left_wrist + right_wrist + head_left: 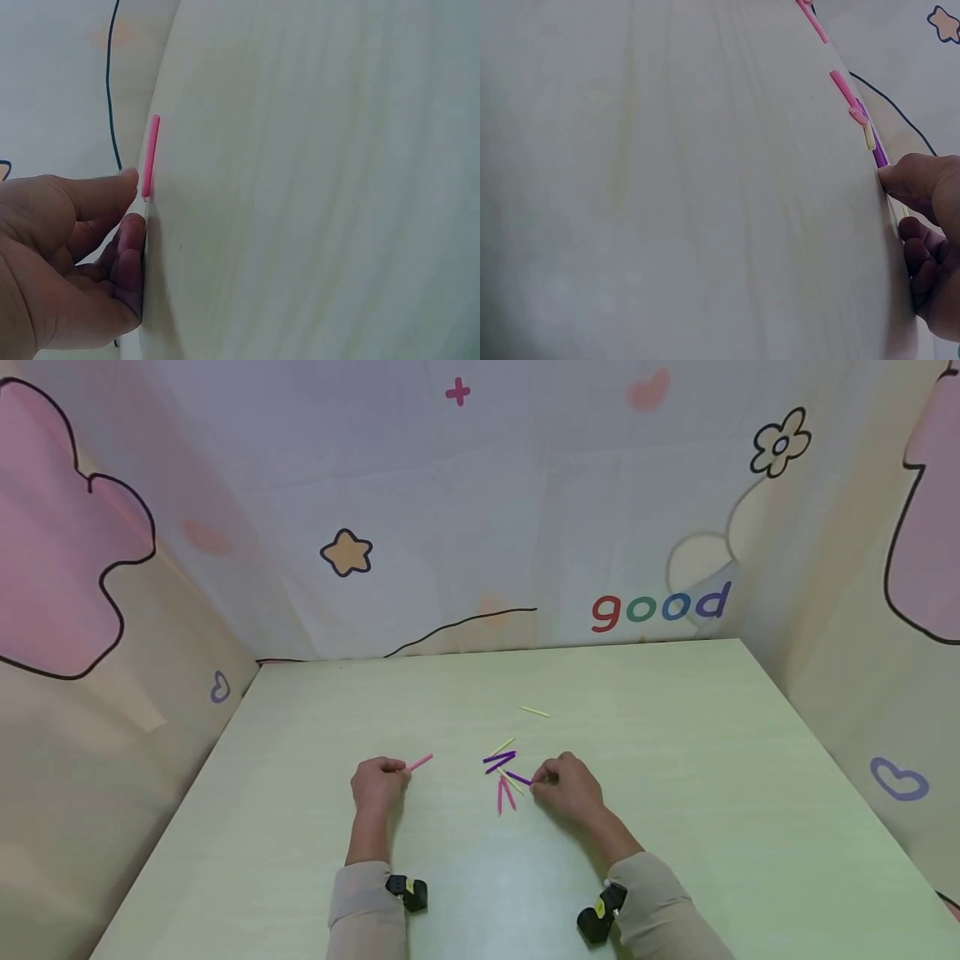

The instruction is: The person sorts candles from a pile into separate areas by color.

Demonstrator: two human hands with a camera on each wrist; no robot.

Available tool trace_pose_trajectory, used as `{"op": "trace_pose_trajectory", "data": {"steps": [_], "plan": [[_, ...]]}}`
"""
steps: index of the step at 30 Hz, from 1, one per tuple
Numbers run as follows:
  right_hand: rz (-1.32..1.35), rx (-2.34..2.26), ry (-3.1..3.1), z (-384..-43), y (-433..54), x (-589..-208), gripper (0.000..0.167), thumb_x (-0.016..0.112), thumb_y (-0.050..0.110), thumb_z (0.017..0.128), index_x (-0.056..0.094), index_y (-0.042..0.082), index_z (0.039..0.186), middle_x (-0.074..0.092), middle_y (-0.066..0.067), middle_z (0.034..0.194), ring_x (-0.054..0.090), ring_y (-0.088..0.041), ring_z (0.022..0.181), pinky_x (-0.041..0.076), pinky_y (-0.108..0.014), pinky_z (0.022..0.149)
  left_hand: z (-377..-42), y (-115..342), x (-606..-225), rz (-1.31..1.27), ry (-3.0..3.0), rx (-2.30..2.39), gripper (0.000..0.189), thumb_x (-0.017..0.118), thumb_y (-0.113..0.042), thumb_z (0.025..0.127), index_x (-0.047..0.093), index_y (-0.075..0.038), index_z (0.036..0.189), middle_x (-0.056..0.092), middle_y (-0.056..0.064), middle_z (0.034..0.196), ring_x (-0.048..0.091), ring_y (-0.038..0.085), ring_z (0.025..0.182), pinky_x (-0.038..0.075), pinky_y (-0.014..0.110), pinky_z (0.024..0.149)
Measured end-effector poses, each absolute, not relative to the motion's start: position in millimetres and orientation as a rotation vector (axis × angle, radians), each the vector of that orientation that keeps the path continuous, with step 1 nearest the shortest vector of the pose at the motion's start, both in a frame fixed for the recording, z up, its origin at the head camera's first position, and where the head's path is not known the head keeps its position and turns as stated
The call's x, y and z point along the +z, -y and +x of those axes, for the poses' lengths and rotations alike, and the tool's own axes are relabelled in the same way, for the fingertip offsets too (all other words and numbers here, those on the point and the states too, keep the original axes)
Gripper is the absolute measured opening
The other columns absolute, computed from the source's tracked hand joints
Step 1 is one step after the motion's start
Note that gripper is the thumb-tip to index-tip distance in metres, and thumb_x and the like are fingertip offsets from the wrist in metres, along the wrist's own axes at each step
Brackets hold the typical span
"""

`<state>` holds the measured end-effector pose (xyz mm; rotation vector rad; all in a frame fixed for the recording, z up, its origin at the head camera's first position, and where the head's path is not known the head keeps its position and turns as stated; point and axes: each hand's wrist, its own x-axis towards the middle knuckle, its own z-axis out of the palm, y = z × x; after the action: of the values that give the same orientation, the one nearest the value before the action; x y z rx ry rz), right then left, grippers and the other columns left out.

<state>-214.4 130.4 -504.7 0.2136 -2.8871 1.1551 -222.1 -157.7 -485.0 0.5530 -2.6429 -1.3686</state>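
Note:
In the head view, my left hand (380, 785) pinches the near end of a pink stick (421, 762), low over the table. The left wrist view shows the thumb beside that pink stick (151, 157), with the index fingertip hidden. To the right, my right hand (572, 787) pinches the outer end of a purple stick (517, 777) at the edge of a loose pile. Two more purple sticks (499, 757), pink sticks (500, 797) and yellow sticks (503, 747) lie in that pile, some crossing. In the right wrist view, the thumb covers the end of the purple stick (880, 154).
A single yellow stick (535, 712) lies apart, behind the pile. The pale table (675, 718) is bordered by a printed cloth backdrop (450, 527) at the back and sides. Black wrist cameras (597, 917) sit at both sleeves.

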Motion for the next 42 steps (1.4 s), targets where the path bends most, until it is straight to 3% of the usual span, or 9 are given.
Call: {"op": "trace_pose_trajectory", "data": {"steps": [10, 19, 42], "plan": [[0.223, 1.156, 2.886, -209.6, -129.8, -507.9, 0.006, 0.074, 0.016, 0.076, 0.069, 0.017, 0.074, 0.047, 0.000, 0.077, 0.044, -0.016, 0.072, 0.037, -0.032, 0.064, -205.1, 155.9, -478.1, 0.491, 2.664, -1.417, 0.026, 0.069, -0.012, 0.082, 0.067, 0.002, 0.104, 0.064, 0.016, 0.094, 0.057, 0.032, 0.090, 0.042, 0.041, 0.074], [0.218, 1.146, 2.897, -212.7, -129.6, -506.3, 0.006, 0.074, 0.016, 0.076, 0.068, 0.017, 0.074, 0.047, 0.000, 0.077, 0.044, -0.016, 0.072, 0.037, -0.032, 0.064, -199.2, 147.6, -475.6, 0.479, 2.655, -1.429, 0.027, 0.070, -0.015, 0.081, 0.067, 0.000, 0.103, 0.063, 0.011, 0.089, 0.055, 0.027, 0.083, 0.040, 0.034, 0.067], [0.227, 1.152, 2.905, -216.4, -133.3, -503.8, 0.006, 0.074, 0.017, 0.076, 0.069, 0.015, 0.074, 0.047, 0.000, 0.076, 0.044, -0.016, 0.072, 0.037, -0.032, 0.064, -189.1, 101.7, -482.0, 0.415, 2.681, -1.509, 0.029, 0.076, -0.019, 0.077, 0.070, -0.005, 0.101, 0.063, 0.007, 0.093, 0.057, 0.023, 0.086, 0.046, 0.035, 0.071]]}}
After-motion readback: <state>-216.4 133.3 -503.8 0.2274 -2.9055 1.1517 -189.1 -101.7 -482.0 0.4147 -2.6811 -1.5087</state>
